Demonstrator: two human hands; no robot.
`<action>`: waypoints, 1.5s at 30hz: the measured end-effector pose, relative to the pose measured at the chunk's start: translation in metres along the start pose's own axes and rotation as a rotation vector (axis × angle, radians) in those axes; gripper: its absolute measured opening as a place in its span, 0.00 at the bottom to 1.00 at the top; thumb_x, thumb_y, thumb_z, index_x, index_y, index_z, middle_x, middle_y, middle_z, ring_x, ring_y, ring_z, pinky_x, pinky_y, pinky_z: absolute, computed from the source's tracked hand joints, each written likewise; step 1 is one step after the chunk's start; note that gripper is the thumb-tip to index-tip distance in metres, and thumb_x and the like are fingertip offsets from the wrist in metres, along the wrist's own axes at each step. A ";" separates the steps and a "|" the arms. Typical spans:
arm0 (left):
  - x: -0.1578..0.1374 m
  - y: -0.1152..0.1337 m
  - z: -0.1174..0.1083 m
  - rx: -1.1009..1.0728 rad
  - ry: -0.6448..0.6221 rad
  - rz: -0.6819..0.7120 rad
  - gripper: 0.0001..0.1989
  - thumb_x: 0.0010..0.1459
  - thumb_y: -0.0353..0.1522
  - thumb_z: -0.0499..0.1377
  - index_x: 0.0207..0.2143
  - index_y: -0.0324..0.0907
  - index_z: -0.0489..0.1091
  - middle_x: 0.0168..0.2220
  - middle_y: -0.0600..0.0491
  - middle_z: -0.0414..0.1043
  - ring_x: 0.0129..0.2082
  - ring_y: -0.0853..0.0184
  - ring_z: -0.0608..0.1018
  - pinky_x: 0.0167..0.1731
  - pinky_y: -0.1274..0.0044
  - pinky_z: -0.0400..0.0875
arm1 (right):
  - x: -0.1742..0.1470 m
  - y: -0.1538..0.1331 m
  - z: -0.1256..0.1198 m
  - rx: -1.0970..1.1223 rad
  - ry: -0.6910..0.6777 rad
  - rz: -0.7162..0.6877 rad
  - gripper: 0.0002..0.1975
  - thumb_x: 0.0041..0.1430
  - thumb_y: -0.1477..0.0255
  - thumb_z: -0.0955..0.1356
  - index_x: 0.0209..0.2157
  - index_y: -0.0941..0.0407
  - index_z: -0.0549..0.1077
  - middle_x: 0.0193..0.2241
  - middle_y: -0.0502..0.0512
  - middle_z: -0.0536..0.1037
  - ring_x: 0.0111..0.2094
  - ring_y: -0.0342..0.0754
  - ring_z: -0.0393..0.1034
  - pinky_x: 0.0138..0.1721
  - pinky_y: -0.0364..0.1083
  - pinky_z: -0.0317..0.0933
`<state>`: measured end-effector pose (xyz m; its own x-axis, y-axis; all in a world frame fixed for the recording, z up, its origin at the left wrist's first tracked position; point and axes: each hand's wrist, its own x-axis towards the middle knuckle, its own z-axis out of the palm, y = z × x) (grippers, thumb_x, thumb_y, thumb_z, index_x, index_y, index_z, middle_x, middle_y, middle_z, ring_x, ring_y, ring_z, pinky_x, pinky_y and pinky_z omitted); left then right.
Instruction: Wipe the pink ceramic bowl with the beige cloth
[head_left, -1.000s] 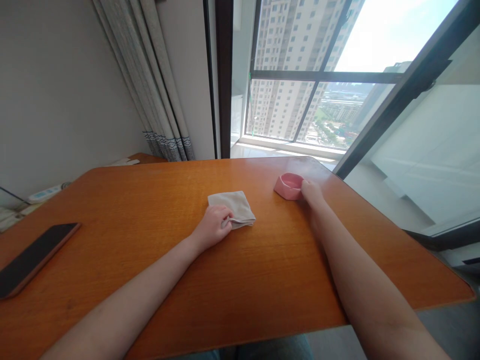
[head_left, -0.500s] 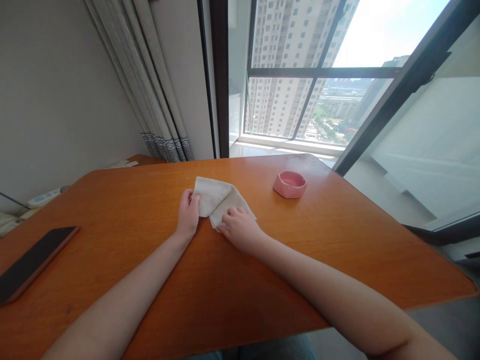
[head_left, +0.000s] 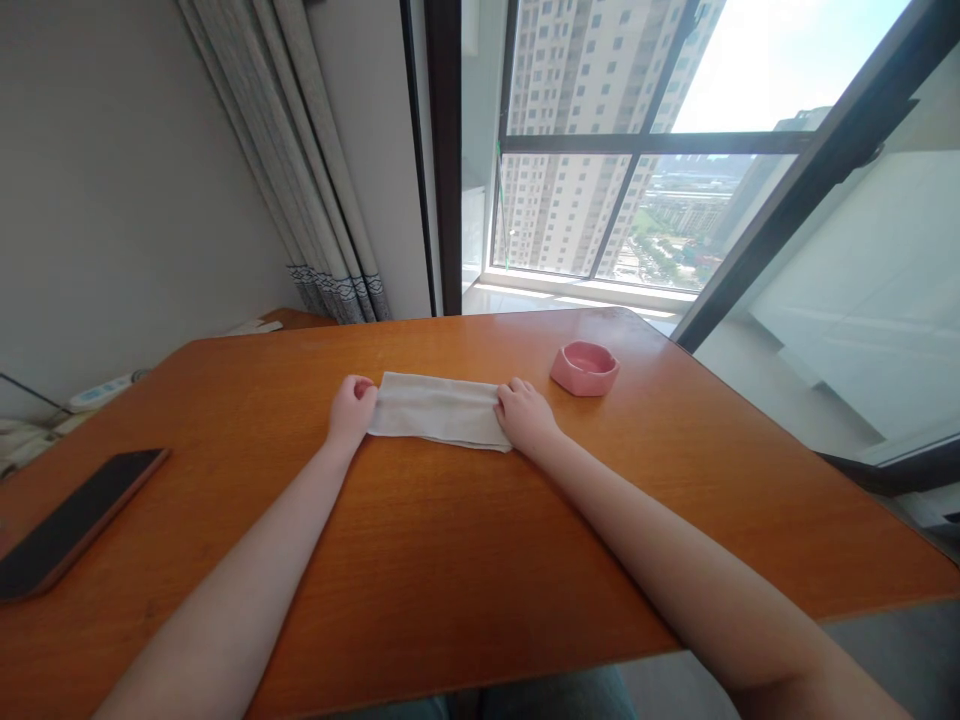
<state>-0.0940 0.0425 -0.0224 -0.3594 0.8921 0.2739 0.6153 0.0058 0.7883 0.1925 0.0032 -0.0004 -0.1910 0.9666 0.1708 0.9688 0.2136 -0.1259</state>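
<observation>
A pale grey-white cloth [head_left: 441, 410] lies on the wooden table as a long folded strip, running left to right with fairly straight edges. My left hand [head_left: 352, 412] is closed at its left end, fingers curled and thumb pressed in against the cloth's edge. At the opposite end my right hand [head_left: 527, 415] grips the cloth, with the fingertips over its right edge and the thumb hidden. Just beyond my right hand, apart from it, stands a pink angular ashtray-like bowl [head_left: 585, 372].
On the wooden table [head_left: 450, 560], a dark phone-like slab with a reddish edge [head_left: 79, 525] lies at the left. A white power strip [head_left: 101, 393] is past the left edge. Behind the table are a grey curtain [head_left: 300, 180] and a dark-framed glass door [head_left: 442, 160].
The cloth has gone from a bent, partly folded shape to a flat straight strip. My left hand moved left, and my right hand moved right and slightly away to the cloth's right end.
</observation>
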 end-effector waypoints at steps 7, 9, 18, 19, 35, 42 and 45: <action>-0.006 0.008 -0.010 0.428 -0.210 0.137 0.12 0.51 0.43 0.53 0.27 0.44 0.64 0.28 0.52 0.71 0.30 0.63 0.73 0.31 0.74 0.61 | 0.011 0.018 0.005 0.159 0.043 -0.039 0.10 0.61 0.74 0.59 0.39 0.59 0.70 0.41 0.60 0.69 0.44 0.50 0.64 0.47 0.45 0.57; -0.010 0.012 -0.010 0.503 -0.226 0.149 0.14 0.51 0.46 0.54 0.27 0.44 0.62 0.27 0.53 0.70 0.28 0.63 0.72 0.30 0.74 0.60 | 0.012 0.020 0.002 0.200 0.094 -0.016 0.11 0.60 0.73 0.60 0.42 0.58 0.69 0.44 0.60 0.69 0.46 0.49 0.64 0.48 0.44 0.56; -0.013 0.015 -0.010 0.383 -0.174 0.293 0.11 0.52 0.37 0.54 0.39 0.44 0.65 0.30 0.52 0.70 0.31 0.63 0.73 0.32 0.74 0.63 | 0.006 0.018 -0.014 0.253 -0.067 0.210 0.19 0.60 0.63 0.61 0.50 0.57 0.65 0.38 0.60 0.76 0.39 0.53 0.70 0.37 0.46 0.59; -0.012 0.014 -0.009 0.335 -0.166 0.326 0.11 0.53 0.36 0.53 0.39 0.44 0.65 0.32 0.51 0.71 0.32 0.63 0.73 0.33 0.74 0.64 | 0.007 0.019 -0.013 0.267 -0.041 0.189 0.19 0.60 0.65 0.61 0.51 0.56 0.65 0.39 0.59 0.76 0.40 0.52 0.69 0.38 0.46 0.59; -0.003 0.007 -0.011 0.300 -0.136 0.259 0.08 0.53 0.29 0.50 0.35 0.43 0.65 0.39 0.47 0.70 0.41 0.59 0.72 0.44 0.69 0.66 | 0.015 0.024 0.004 0.592 0.051 0.174 0.34 0.50 0.69 0.69 0.58 0.58 0.57 0.47 0.61 0.71 0.45 0.50 0.67 0.46 0.47 0.60; -0.007 0.012 -0.014 0.433 -0.162 0.284 0.08 0.54 0.29 0.49 0.35 0.43 0.65 0.40 0.46 0.69 0.41 0.57 0.72 0.42 0.68 0.66 | 0.021 0.026 0.007 0.902 0.028 0.216 0.30 0.51 0.71 0.67 0.56 0.58 0.59 0.41 0.56 0.73 0.39 0.44 0.69 0.40 0.43 0.63; -0.007 0.012 -0.015 0.458 -0.178 0.268 0.09 0.53 0.29 0.49 0.36 0.42 0.66 0.40 0.45 0.69 0.41 0.57 0.72 0.41 0.68 0.66 | 0.017 0.025 0.001 0.664 0.076 0.121 0.25 0.50 0.71 0.67 0.52 0.56 0.65 0.37 0.53 0.74 0.38 0.45 0.68 0.43 0.46 0.61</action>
<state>-0.0942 0.0294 -0.0064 -0.0486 0.9518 0.3029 0.9249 -0.0716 0.3734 0.2135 0.0247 -0.0018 -0.0520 0.9817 0.1830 0.6756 0.1695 -0.7175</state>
